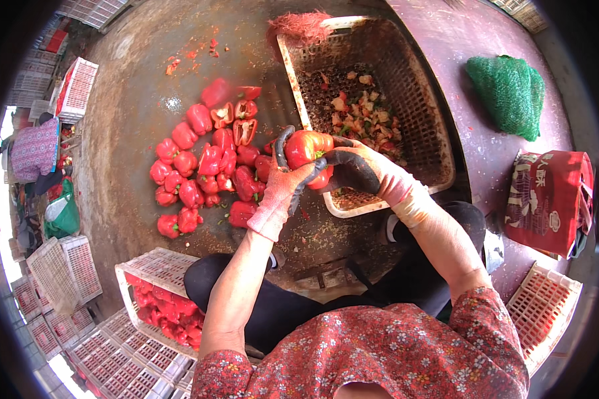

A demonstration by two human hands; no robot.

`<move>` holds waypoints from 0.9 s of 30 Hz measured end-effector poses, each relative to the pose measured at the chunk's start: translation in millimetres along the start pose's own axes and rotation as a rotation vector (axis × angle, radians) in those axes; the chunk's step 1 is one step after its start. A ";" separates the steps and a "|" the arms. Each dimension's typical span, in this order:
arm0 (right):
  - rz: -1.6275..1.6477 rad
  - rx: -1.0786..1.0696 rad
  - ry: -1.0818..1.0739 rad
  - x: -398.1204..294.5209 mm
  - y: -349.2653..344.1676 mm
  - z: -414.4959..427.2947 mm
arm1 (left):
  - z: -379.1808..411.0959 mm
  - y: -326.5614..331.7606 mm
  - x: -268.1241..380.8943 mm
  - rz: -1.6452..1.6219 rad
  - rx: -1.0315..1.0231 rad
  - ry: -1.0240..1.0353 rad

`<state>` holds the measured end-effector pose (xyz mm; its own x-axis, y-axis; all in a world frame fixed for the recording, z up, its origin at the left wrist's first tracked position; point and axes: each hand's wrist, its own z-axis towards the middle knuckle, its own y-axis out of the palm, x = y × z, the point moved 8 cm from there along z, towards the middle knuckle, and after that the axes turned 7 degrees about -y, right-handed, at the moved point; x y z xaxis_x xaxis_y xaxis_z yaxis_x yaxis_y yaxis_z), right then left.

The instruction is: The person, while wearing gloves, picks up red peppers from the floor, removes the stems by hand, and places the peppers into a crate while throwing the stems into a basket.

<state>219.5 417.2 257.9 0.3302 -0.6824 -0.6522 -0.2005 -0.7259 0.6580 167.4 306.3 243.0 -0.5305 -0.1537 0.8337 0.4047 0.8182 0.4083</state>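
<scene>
A large red bell pepper [302,148] is held up between both gloved hands, its green stem turned to the right. My left hand [284,179] wraps its left and lower side. My right hand [357,162] touches the stem side with its fingers; whether it holds a tool cannot be seen. Both gloves are pale orange with dark coated fingers. Beneath and beyond the right hand stands a dirty plastic crate [299,95] with pepper cores and scraps [364,117] inside. To the left, a heap of red bell peppers [192,194] lies on the floor, with several cut halves [244,132].
A tipped white crate of red peppers [154,269] stands by my left knee. Reddish netting [299,29] hangs on the scrap crate's far corner. At right are a green mesh sack [509,97], a red bag [549,202] and another crate [544,311]. A person [35,152] bends at far left.
</scene>
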 end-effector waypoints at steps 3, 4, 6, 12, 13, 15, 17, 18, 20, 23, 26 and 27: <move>-0.487 0.001 0.024 -12.3 2.4 -1.8 | -1.1 -6.9 3.2 0.080 0.025 0.012; -0.689 0.019 -0.017 -12.8 -7.4 1.4 | -1.5 -7.3 3.6 0.089 0.029 0.002; -0.778 0.039 -0.174 -9.5 -7.5 3.2 | -6.0 -7.3 3.5 0.063 0.073 -0.067; -0.962 0.081 -0.452 -5.6 7.7 2.4 | -7.3 -14.4 1.2 -0.030 0.102 -0.069; -1.071 0.061 -0.521 -6.6 13.2 1.2 | -6.3 -12.2 3.8 -0.055 0.087 -0.077; -1.328 0.084 -0.592 -7.9 17.8 -2.7 | -10.2 -7.0 7.5 -0.087 0.098 -0.042; -1.449 0.089 -0.630 -4.7 16.3 -2.6 | -8.5 -7.8 5.8 -0.067 0.098 -0.041; -1.478 0.106 -0.637 -3.4 17.5 -3.4 | -8.3 -9.5 2.5 -0.081 0.102 -0.041; -1.481 0.177 -0.634 -4.2 17.4 -5.9 | -3.8 -24.1 -13.6 -0.168 0.166 -0.125; -0.756 0.427 -0.459 4.7 -24.5 1.7 | -4.3 -22.2 -28.7 -0.266 0.067 -0.155; -0.253 0.493 -0.402 9.1 -62.2 11.2 | -1.1 -11.8 -40.4 -0.485 -0.114 -0.302; -0.082 0.456 -0.381 9.7 -68.5 13.4 | 0.0 -0.3 -31.5 -0.558 -0.164 -0.318</move>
<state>224.0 459.1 201.5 0.0239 -0.5446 -0.8383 -0.5915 -0.6837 0.4273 183.9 311.0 216.6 -0.8774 -0.3383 0.3402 0.1002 0.5643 0.8195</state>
